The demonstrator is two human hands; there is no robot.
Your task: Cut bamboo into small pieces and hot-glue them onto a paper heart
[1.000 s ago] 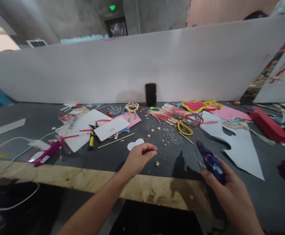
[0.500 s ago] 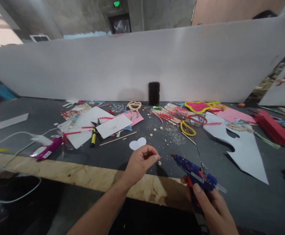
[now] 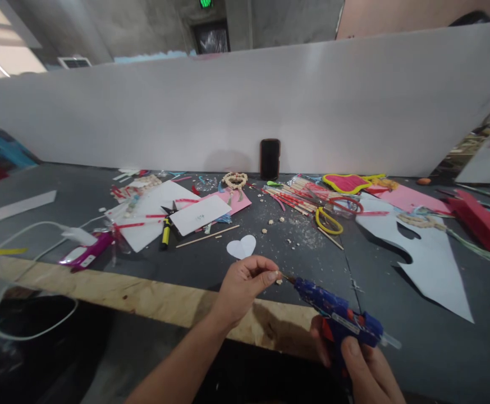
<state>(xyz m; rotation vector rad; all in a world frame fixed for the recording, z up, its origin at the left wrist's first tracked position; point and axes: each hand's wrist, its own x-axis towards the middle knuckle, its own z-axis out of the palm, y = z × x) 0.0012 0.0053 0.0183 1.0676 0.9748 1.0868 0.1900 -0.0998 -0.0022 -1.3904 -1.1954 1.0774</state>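
Note:
My right hand (image 3: 365,365) is wrapped round the handle of a blue hot glue gun (image 3: 339,311) with a clear glue stick out of its back end. The gun's metal nozzle points left and meets the fingertips of my left hand (image 3: 245,289). Thumb and forefinger of that hand pinch a tiny pale piece, mostly hidden by the fingers. Just below the nozzle lies a small beige cluster (image 3: 279,282). A white paper heart (image 3: 242,247) rests on the dark table beyond my left hand.
Yellow-handled pliers (image 3: 166,233) and a white card (image 3: 202,215) lie left. Scissors (image 3: 329,221), red-striped sticks (image 3: 297,196) and a cut white sheet (image 3: 432,269) lie right. A phone (image 3: 270,159) leans on the white partition (image 3: 186,118). A white cable (image 3: 38,224) loops over the table's left edge.
The glue gun's nozzle has come left to the fingertips of my left hand; before, a gap lay between them. The whole view has shifted slightly.

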